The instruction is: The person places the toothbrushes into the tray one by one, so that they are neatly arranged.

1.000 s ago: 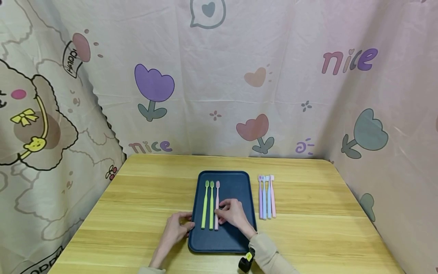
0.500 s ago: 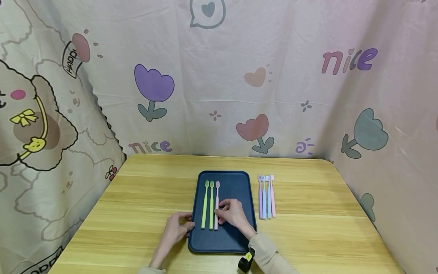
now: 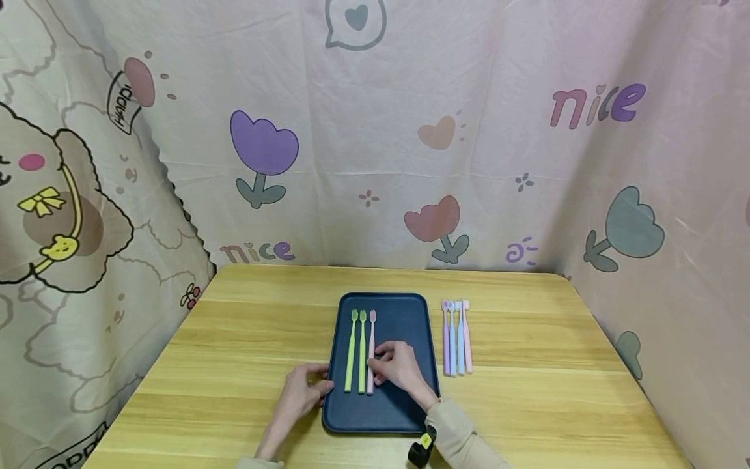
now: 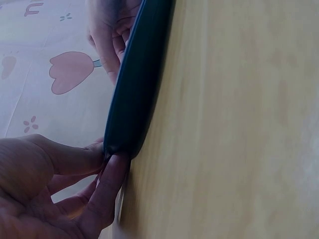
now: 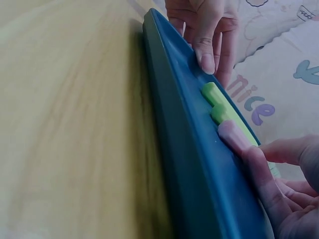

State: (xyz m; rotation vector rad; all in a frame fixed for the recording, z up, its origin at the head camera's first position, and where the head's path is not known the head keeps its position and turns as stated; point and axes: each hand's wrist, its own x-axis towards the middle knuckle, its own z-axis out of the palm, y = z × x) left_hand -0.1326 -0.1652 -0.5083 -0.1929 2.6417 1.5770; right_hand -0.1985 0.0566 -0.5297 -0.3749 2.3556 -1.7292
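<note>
My right hand (image 3: 400, 365) pinches the handle of a pink toothbrush (image 3: 372, 332) between thumb and finger. That toothbrush lies on a dark blue tray (image 3: 404, 417), beside two green toothbrushes (image 3: 350, 358) lined up to its left. In the right wrist view the handle ends of the pink toothbrush (image 5: 233, 133) and the green ones show side by side. My left hand (image 3: 305, 391) holds the tray's left edge, with thumb and a finger on the rim in the left wrist view (image 4: 75, 174). All bristle heads on the tray point away from me.
Right of the tray, several more toothbrushes (image 3: 457, 339) in purple, blue and pink lie close together on the wooden table (image 3: 527, 391). A patterned curtain (image 3: 351, 150) hangs behind the table. A black device (image 3: 420, 449) sits at my right wrist.
</note>
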